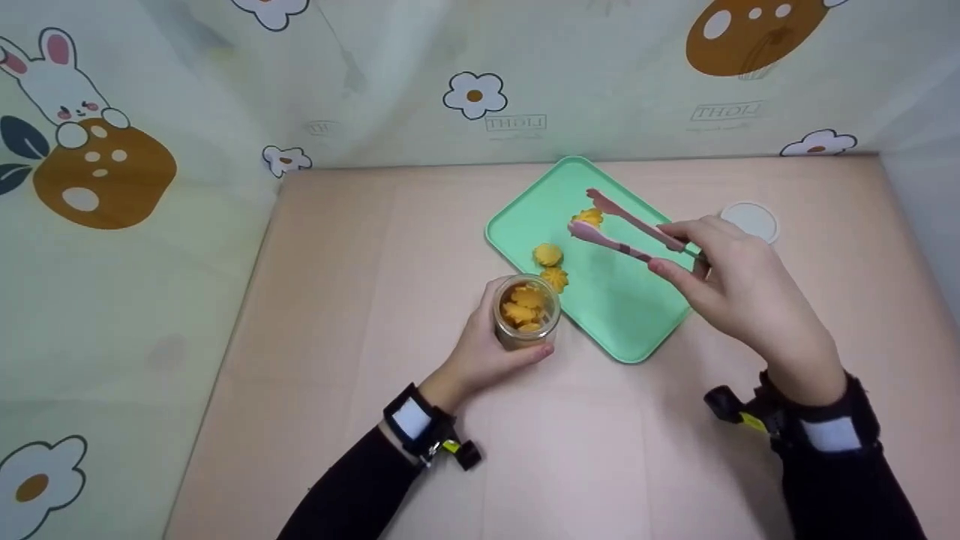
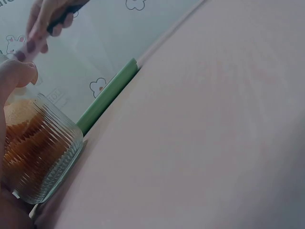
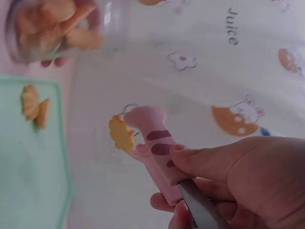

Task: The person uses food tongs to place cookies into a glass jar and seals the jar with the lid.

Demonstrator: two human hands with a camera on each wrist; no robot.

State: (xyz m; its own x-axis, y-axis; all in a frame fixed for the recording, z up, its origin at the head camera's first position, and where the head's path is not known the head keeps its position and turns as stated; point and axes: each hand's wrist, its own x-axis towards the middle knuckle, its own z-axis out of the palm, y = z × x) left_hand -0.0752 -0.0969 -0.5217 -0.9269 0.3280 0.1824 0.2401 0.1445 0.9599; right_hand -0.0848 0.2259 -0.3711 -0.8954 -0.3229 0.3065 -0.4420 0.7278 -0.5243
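Note:
My left hand (image 1: 480,349) holds a ribbed glass jar (image 2: 64,143) round its side, its open mouth facing up. Several yellow-brown flower-shaped cookies (image 1: 525,306) lie inside. With fingers and thumb, my right hand (image 1: 742,281) grips pink tongs (image 1: 600,238) with paw-shaped tips, over the green tray (image 1: 622,326). One cookie (image 3: 121,134) sits between the tong tips, above the tray. Two more cookies (image 1: 548,255) lie against each other at the tray's left edge, close to the jar.
A round white lid-like disc (image 1: 750,220) lies on the table right of the tray, partly behind my right hand. The table (image 1: 360,300) meets a patterned curtain (image 1: 390,90) at its back and left side.

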